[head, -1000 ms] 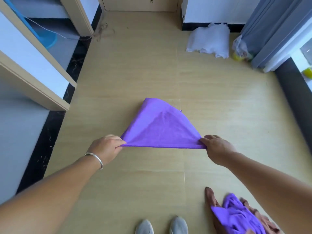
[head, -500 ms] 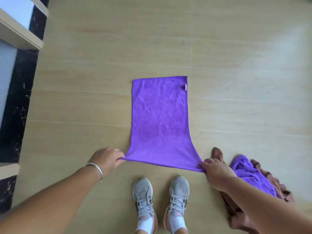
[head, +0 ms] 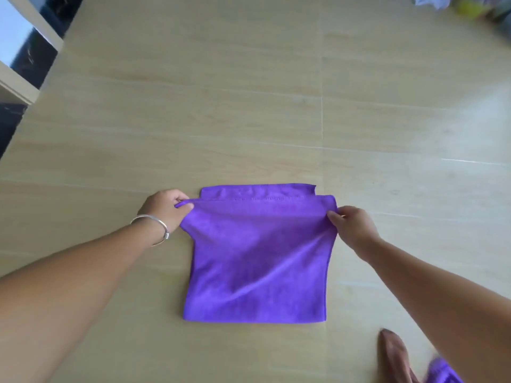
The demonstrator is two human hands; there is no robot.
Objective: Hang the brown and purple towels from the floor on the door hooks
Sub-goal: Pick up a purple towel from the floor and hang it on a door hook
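Note:
A purple towel (head: 257, 261) lies folded in half on the wooden floor, its upper layer stopping a little short of the far edge beneath. My left hand (head: 163, 208) pinches the top layer's left corner. My right hand (head: 351, 225) pinches the right corner. The fold sits nearest me. A brown towel (head: 392, 355) and a second purple towel (head: 442, 371) lie crumpled at the bottom right, partly hidden by my right arm. No door hooks are in view.
A white door frame (head: 25, 81) with a dark threshold runs along the upper left. Blurred white and yellow things (head: 448, 2) sit at the far top right. Pale wood floor (head: 249, 106) stretches beyond the towel.
Both hands carried the near edge of the flat purple towel away from me and over it, folding it in half. The camera tilted forward and my shoes left the view.

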